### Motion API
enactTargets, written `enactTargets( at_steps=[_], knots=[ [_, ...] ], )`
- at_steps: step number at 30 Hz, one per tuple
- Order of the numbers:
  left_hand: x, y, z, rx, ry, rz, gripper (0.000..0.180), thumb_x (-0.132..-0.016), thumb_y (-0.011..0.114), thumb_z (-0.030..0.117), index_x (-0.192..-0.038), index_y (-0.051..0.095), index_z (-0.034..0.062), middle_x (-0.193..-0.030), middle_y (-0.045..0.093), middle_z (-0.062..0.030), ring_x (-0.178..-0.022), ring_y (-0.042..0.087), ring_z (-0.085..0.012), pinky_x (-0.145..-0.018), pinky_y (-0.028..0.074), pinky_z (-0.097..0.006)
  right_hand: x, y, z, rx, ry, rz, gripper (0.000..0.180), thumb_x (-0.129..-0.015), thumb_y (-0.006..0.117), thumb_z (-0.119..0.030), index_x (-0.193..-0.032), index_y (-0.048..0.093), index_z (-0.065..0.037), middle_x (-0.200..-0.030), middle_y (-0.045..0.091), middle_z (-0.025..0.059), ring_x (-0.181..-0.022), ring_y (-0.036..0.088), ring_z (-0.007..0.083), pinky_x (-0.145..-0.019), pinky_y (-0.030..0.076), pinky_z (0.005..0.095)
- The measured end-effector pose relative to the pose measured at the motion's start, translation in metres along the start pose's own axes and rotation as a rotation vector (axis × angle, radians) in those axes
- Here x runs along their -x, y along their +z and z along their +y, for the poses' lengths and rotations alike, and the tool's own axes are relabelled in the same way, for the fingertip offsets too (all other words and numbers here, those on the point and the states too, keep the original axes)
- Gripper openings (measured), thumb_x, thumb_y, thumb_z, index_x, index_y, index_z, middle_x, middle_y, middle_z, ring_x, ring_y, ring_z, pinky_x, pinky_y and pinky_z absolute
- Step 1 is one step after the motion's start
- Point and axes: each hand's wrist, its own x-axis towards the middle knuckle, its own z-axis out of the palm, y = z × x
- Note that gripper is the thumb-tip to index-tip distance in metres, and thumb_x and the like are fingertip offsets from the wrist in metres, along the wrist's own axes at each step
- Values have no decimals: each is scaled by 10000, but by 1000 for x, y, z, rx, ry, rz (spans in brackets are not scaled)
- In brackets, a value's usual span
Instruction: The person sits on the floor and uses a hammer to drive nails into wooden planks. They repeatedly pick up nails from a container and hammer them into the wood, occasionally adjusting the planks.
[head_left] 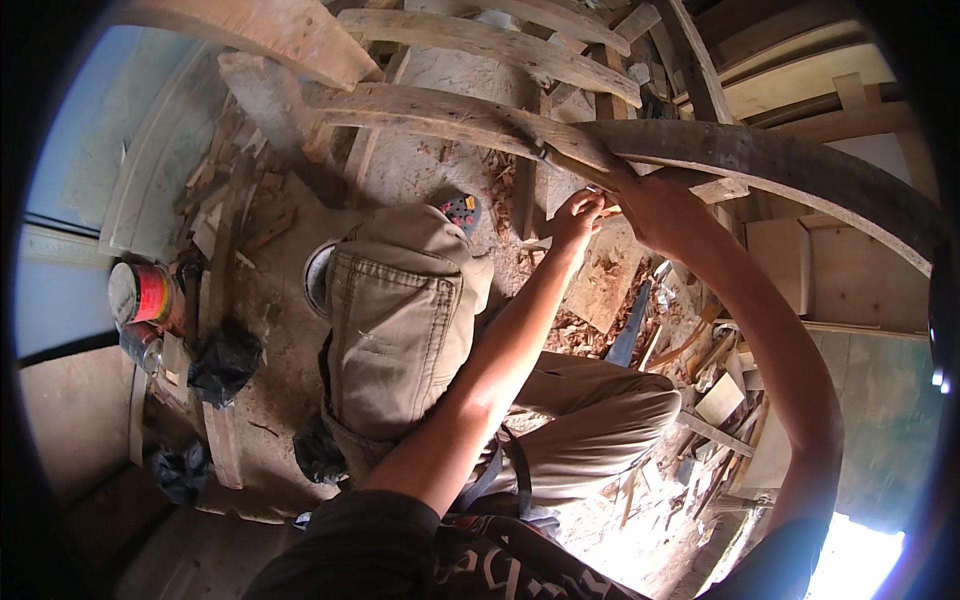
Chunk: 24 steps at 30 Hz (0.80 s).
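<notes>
My right hand (660, 212) is closed at the underside of a curved wooden beam (430, 110), where a second, darker curved beam (770, 160) meets it. A slim stick-like tool (568, 165) runs out of that hand up and left along the wood; its exact kind does not show. Just left of it, my left hand (578, 215) has its fingers pinched close to the near end of the tool. Whatever sits between those fingertips is too small to make out. The right fingertips are partly hidden by the hand itself.
Below the hands, a handsaw blade (630, 325) stands among wood shavings and offcuts (720, 400). Cans (140, 293) and a black plastic bag (225, 363) lie at the left. More curved timbers (490, 45) cross overhead at the far side. My bent knees are close beneath my arms.
</notes>
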Motion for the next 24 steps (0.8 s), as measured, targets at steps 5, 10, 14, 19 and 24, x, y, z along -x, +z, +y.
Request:
enactTargets(
  at_steps=[5, 10, 14, 19, 24],
  knots=[
    [6, -4, 5, 4, -4, -90, 263, -922, 715, 207, -1172, 644, 170, -1184, 662, 16, -1101, 615, -140, -920, 461, -431, -1, 14, 5, 23, -17, 11, 333, -914, 588, -74, -1239, 545, -16, -742, 664, 229, -683, 676, 389, -611, 553, 468],
    [7, -10, -11, -32, 7, -144, 447, -879, 730, 291, -1284, 593, 160, -1192, 651, -38, -1090, 595, -171, -900, 462, -383, 4, 21, 6, -111, 46, 40, 271, -830, 613, -58, -1096, 619, -9, -848, 708, 198, -793, 719, 362, -699, 593, 451],
    [3, -16, 21, -249, -42, -237, 435, -897, 693, 274, -1302, 571, 171, -1295, 605, 0, -1172, 543, -160, -911, 440, -382, 1, -9, -9, 69, 32, -29, 231, -824, 673, -154, -986, 660, 9, -887, 726, 153, -800, 740, 302, -662, 608, 418],
    [6, -17, 17, -223, -39, -223, 455, -881, 691, 282, -1311, 573, 195, -1283, 592, -22, -1187, 522, -175, -924, 448, -404, 0, 17, 7, -58, -22, 40, 344, -784, 637, 34, -1120, 587, -17, -888, 701, 211, -800, 709, 372, -668, 582, 444],
    [10, -5, -1, -195, -29, -179, 347, -918, 685, 171, -1259, 626, 147, -1023, 637, -32, -986, 578, -141, -815, 481, -318, 20, 16, 14, -71, 28, 48, 367, -881, 588, -39, -1245, 553, -37, -918, 694, 223, -771, 696, 384, -661, 572, 472]
  ],
)
